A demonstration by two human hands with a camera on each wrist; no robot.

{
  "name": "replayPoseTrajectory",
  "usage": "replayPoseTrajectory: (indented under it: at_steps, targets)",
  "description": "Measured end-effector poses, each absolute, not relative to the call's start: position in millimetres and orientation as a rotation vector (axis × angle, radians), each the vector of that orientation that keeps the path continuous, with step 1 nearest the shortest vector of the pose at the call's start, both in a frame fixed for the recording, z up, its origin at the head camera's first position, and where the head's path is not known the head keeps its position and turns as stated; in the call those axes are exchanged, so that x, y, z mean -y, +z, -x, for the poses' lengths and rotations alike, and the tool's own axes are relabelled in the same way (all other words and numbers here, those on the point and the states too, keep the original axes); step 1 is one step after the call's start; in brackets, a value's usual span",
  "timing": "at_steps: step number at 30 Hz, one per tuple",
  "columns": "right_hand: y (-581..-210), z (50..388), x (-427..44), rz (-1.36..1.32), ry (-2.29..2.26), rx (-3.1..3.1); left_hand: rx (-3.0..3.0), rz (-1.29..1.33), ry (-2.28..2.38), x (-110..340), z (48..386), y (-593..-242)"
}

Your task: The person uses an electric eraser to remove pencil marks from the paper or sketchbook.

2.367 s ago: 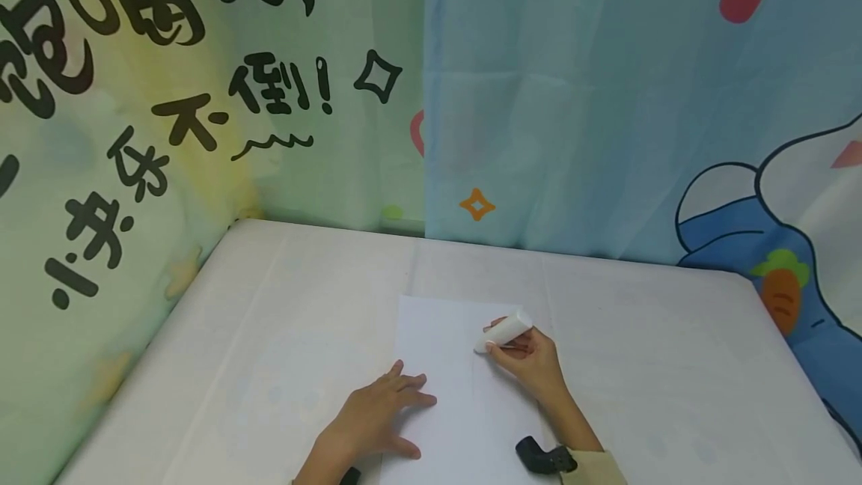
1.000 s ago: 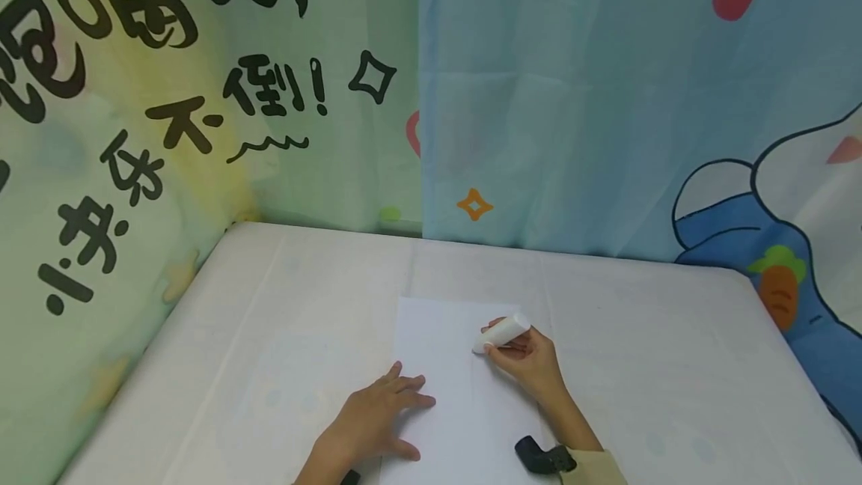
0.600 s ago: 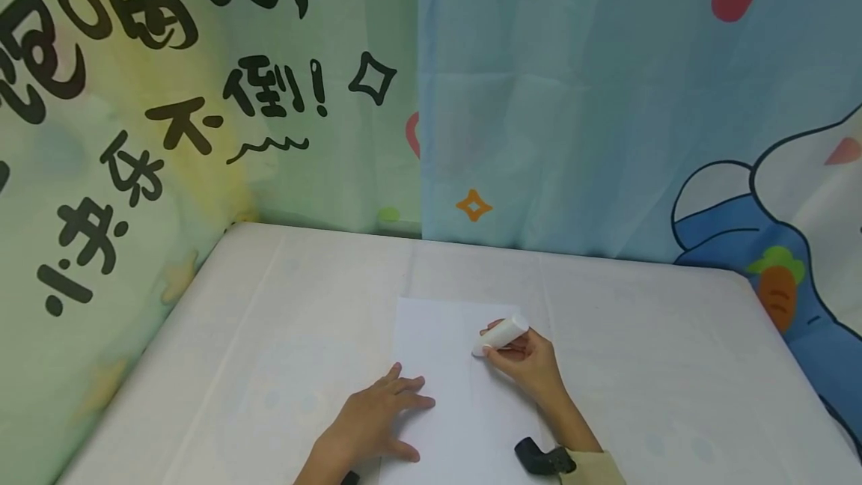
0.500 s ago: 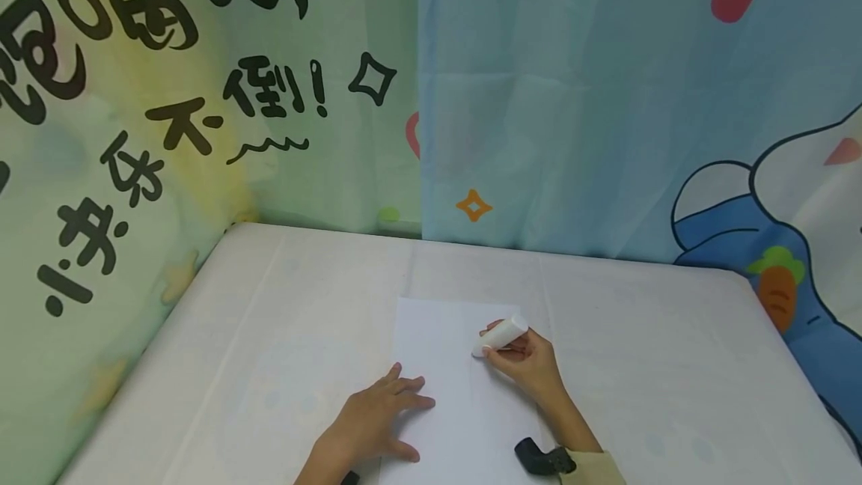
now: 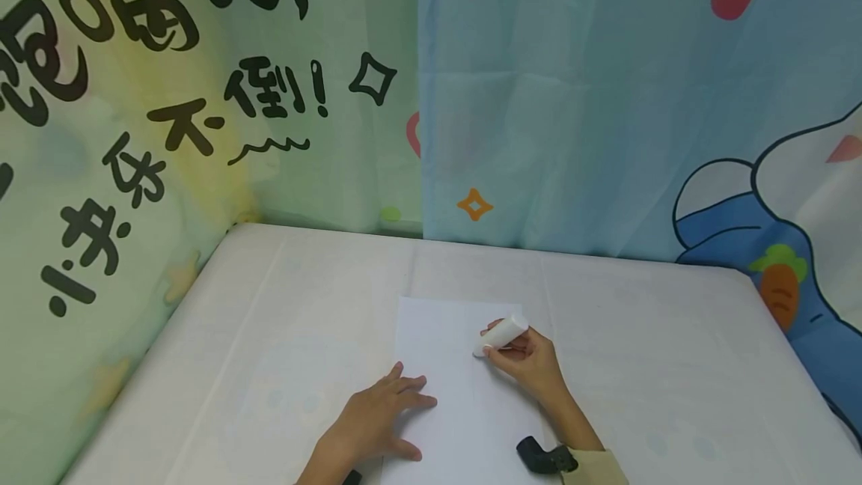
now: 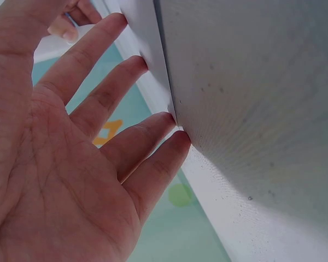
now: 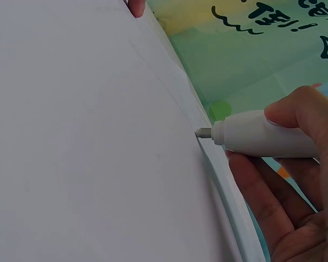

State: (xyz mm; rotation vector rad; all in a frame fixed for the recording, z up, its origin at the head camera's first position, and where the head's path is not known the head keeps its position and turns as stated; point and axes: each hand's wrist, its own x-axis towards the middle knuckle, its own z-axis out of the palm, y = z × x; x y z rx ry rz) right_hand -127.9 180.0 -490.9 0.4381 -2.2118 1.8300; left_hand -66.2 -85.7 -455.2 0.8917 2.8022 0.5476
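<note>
A white sheet of paper [image 5: 444,365] lies on the white-covered table. My left hand [image 5: 377,414] rests at its left side with fingers spread; in the left wrist view the fingertips of my left hand [image 6: 93,142] touch down by the sheet's edge. In my right hand [image 5: 535,369] a thick white pen-like tool [image 5: 503,332] is pinched, tilted over the upper right of the sheet. The right wrist view shows the tool [image 7: 268,134] with its narrow grey tip at the paper surface [image 7: 98,142], thumb above and fingers of my right hand [image 7: 295,207] below.
The white tablecloth [image 5: 303,305] spreads around the sheet. Behind the table hang a green curtain with black characters [image 5: 337,171] and a blue curtain [image 5: 572,133]. A black strap piece [image 5: 544,458] sits at my right wrist, beside a beige sleeve [image 5: 594,468].
Since the earliest view, my right hand and the tool have shifted very slightly downward in the picture. My left hand stays in place, and the head view has moved slightly.
</note>
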Motion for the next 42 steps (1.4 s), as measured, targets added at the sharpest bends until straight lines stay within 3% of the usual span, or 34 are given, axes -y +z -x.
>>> replayPoseTrajectory:
  at_steps: [42]
  targets:
    - [-489.2,125.5,-179.7,-0.418,1.809,2.22,-2.784,-0.866,0.531,85.1,65.9,-452.8]
